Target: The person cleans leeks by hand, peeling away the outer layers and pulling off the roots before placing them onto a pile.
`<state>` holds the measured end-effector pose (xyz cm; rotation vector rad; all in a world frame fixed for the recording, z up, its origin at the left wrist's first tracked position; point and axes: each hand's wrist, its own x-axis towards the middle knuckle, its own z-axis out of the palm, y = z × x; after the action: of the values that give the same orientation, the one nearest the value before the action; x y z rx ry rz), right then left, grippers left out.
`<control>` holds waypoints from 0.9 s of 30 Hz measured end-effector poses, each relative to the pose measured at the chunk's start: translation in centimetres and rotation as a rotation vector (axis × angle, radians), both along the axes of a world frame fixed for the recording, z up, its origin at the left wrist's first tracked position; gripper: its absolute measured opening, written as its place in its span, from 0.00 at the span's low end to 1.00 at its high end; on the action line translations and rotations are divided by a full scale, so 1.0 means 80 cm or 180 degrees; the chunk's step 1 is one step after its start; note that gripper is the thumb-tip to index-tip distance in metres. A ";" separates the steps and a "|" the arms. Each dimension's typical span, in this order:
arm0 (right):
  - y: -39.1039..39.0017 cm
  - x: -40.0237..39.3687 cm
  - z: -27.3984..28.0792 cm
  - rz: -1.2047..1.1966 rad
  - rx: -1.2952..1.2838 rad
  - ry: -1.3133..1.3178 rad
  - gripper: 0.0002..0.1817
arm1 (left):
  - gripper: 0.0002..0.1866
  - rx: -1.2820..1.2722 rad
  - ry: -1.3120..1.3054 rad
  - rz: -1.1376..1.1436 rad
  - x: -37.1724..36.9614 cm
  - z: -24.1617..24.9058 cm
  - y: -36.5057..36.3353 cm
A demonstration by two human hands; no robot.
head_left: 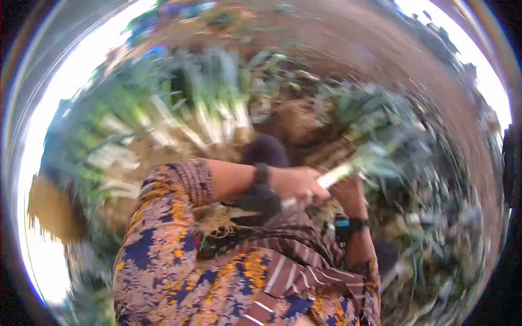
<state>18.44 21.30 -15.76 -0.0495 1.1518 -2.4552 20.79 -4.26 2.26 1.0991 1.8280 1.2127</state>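
Observation:
A leek point(336, 175) lies across my two hands, its white stem toward the left and its green leaves fanning to the right. My left hand point(298, 182) is closed at the white end. Below the leaf end, my right hand point(348, 191) is closed around the stem, its fingers partly hidden and smeared by motion. A pale, narrow shape point(288, 204) shows under my left hand, too blurred to name. Dark bands are on both wrists. Several leeks point(215, 122) lie in a row beyond my left arm, white ends toward me.
More leeks point(114, 157) lie at the left. Leafy green plants point(429, 217) fill the right side. Bare brown soil point(348, 32) stretches behind. Blurred colourful shapes point(179, 11) stand at the far top left. A brown rounded object point(51, 209) is at the left edge.

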 end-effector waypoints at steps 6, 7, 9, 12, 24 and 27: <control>-0.043 -0.088 0.068 -0.0896 -0.1017 -0.0620 0.24 | 0.17 -0.0755 -0.0248 0.1649 0.117 -0.003 -0.130; -0.081 -0.088 0.125 -0.1025 -0.0458 -0.0653 0.29 | 0.14 -0.1089 0.0230 0.1971 0.138 0.027 -0.160; -0.161 -0.092 0.213 -0.0492 0.0137 0.0188 0.26 | 0.11 -0.1274 0.0149 0.2757 0.184 0.064 -0.210; -0.307 -0.047 0.368 0.0574 0.0953 0.2342 0.23 | 0.13 -0.1916 0.0223 0.4389 0.249 0.080 -0.262; -0.464 0.056 0.382 0.3377 0.1772 0.2706 0.22 | 0.27 0.1774 -0.0791 0.9527 0.605 -0.201 -0.323; -0.414 0.003 0.343 0.2706 0.2223 0.2556 0.14 | 0.32 0.2617 -0.2447 0.9325 0.699 -0.392 -0.320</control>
<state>18.64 -11.80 11.68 -1.1226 1.7488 -1.1904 76.68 -29.89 -29.09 1.7416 -0.4878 -1.5443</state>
